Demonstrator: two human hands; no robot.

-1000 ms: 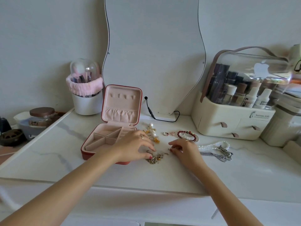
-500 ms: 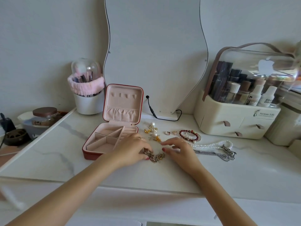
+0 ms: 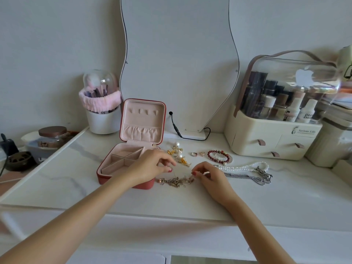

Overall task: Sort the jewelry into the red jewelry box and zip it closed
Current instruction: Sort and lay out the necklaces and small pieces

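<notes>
White marble-veined tabletop (image 3: 190,202) carries a tangled heap of thin gold chains (image 3: 176,181). Both hands hover over it: the left hand (image 3: 150,165) pinches a fine strand with thumb and forefinger, and the right hand (image 3: 211,175) pinches another end. Left of the heap stands the open red zip jewelry box with pink lining (image 3: 123,166), compartments bare. Beyond lie a white pearl necklace (image 3: 245,167) and a dark red bead bracelet (image 3: 218,156).

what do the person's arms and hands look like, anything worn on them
Both forearms are bare, with no sleeves, watch or bracelet in view. The fingernails on the left hand and the right hand are painted red. No ring shows clearly on either hand at this size.
</notes>
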